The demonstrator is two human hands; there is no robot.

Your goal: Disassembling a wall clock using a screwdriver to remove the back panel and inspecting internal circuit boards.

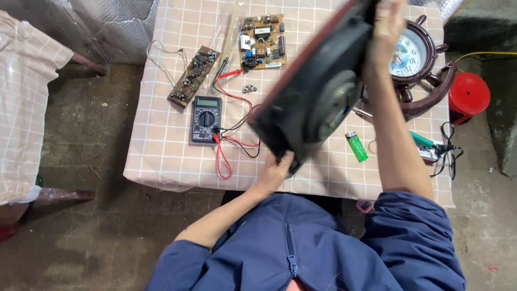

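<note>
Head view: a black panel (312, 91) is held tilted above the checked table (161, 156), gripped at its near corner by the left hand (277, 172) and at its far edge by the right hand (389, 24). A multimeter (205, 118) lies left; a green lighter (356, 146) is just right of the panel.

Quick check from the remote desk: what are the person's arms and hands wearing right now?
Both forearms are bare, with dark blue sleeves pushed up past the elbows, part of a zip-front jacket. The left hand and right hand wear no gloves; no rings or watch show.
</note>
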